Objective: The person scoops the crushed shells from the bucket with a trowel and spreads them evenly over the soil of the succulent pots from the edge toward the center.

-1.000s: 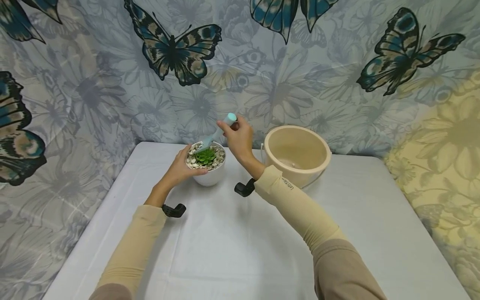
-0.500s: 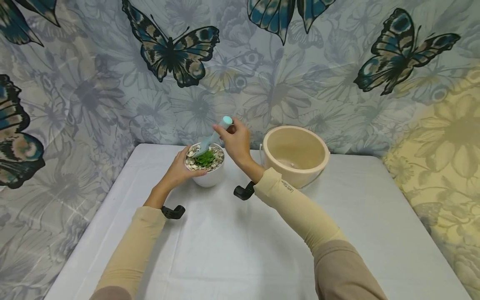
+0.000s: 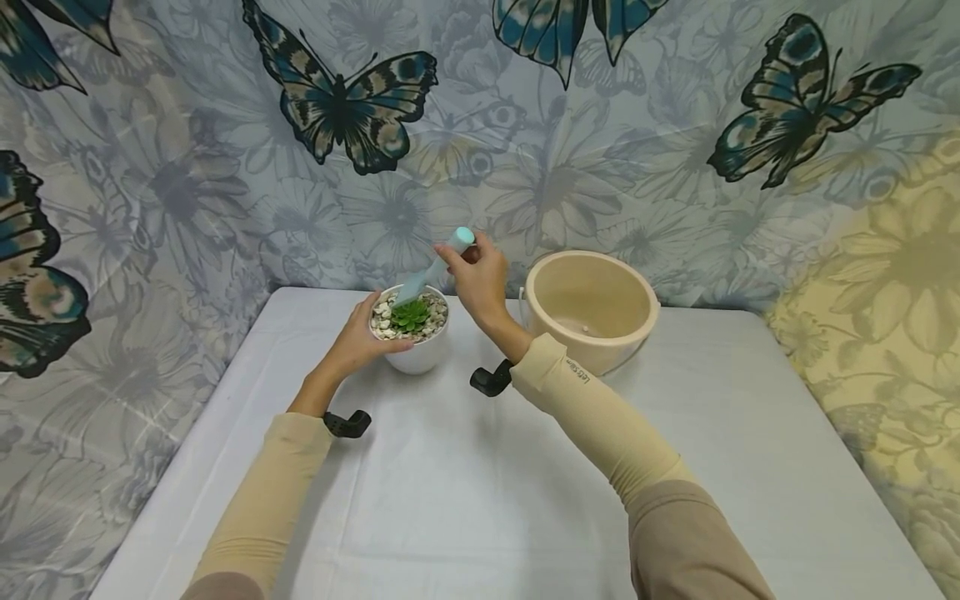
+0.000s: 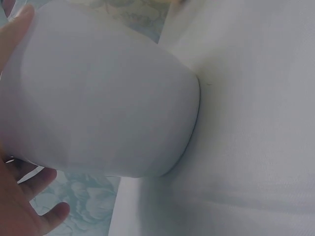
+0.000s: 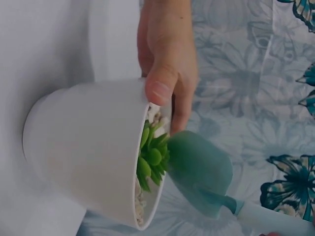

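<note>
A white plant pot [image 3: 418, 358] stands on the white-covered table, filled with pale pebbles [image 3: 432, 328] round a green succulent [image 3: 410, 316]. My left hand [image 3: 358, 335] grips the pot by its rim, thumb on the near side and fingers round the left side. In my right hand [image 3: 482, 277], thumb and fingers pinch the handle of a light-blue hand trowel [image 3: 455, 250] near its top end. The trowel slants down to the left, its blade just behind the succulent. In the right wrist view the blade [image 5: 202, 164] overlaps the plant's leaves at the pot's mouth.
To the right of the pot, behind my right forearm, stands a cream bucket [image 3: 600, 354] with a thin handle and a small pale bit on its floor. A butterfly-patterned cloth [image 3: 555, 192] rises behind the table [image 3: 435, 500]. Black wrist cameras [image 3: 491, 379] jut from both wrists.
My right hand dipped the trowel slightly down and left, then drew it back up to the right, so the blade sits higher over the pebbles. The left hand and the pot stay put.
</note>
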A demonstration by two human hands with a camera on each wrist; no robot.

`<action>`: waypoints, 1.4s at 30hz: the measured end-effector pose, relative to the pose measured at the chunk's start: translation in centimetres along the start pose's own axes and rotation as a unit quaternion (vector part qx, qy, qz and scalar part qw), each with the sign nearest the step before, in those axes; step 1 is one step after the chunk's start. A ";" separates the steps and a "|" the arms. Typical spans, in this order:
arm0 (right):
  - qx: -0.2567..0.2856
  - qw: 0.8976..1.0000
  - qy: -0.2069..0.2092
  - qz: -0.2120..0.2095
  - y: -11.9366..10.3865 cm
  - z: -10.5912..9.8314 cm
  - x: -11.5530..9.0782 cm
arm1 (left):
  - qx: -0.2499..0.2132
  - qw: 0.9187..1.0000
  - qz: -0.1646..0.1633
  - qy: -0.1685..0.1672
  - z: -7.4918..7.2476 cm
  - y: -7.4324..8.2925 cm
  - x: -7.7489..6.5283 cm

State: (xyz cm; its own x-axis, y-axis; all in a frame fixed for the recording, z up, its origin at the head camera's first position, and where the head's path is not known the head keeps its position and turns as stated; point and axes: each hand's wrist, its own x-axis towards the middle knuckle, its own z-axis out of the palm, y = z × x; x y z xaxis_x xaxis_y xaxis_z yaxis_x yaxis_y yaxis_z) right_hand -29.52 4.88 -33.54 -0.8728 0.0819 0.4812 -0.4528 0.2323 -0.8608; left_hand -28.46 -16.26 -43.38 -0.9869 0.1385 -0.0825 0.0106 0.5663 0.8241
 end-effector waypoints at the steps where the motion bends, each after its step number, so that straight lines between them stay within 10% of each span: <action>1: 0.002 1.000 0.000 -0.002 0.0 0.0 0.1 | -0.001 1.000 0.000 0.001 0.0 0.0 0.0; 22: 0.110 0.984 0.016 0.137 -1.2 -6.8 3.4 | -0.074 0.996 0.020 0.034 0.9 -1.3 0.6; 42: 0.177 0.972 0.017 0.153 -1.2 -11.5 2.9 | -0.084 0.995 0.033 0.044 1.3 -1.6 0.2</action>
State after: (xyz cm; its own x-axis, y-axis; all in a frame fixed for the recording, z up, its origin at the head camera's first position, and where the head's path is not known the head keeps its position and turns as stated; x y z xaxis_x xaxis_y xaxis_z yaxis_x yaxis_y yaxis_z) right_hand -29.44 15.95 -29.23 -0.9726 0.1289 0.1933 -0.2124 -0.1558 -0.9647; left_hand -28.43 -16.11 -45.48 -0.9953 0.0948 0.0194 0.0571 0.4136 0.9087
